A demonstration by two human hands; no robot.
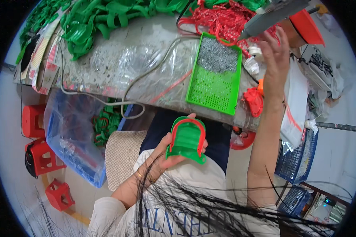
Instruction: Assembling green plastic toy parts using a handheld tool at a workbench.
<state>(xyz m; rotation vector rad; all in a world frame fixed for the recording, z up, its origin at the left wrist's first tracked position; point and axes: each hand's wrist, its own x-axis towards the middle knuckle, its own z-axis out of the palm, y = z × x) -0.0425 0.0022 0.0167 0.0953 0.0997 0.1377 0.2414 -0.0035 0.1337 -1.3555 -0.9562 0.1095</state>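
Way over on the far left of my feed, three red plastic stools (58,194) stood on the floor, next to a blue plastic crate (100,177) lined with clear film and holding green-and-red pieces (103,124). Above that, a messy heap of curved green plastic parts (95,23) covered the back of the grey worktable (114,69), and a grey cable (126,91) looped down over the front edge.

Mid-view, I had the left hand (161,153) wrapped around a curved green plastic piece with a red U-shaped strip along its rim (187,136): thumb on the left side, fingertips poking out past the top and right. It was held up over the lap, just short of the table edge.

Right of that sat a rectangular bright green perforated tray (209,94), small silvery bits (217,55) piled at its far end, with tangled thin red strips (225,17) behind.

Further right, the right hand (276,57) was stretched out near a grey bar-shaped tool (271,17), fingers a bit apart. Couldn't tell from my end whether it gripped anything.
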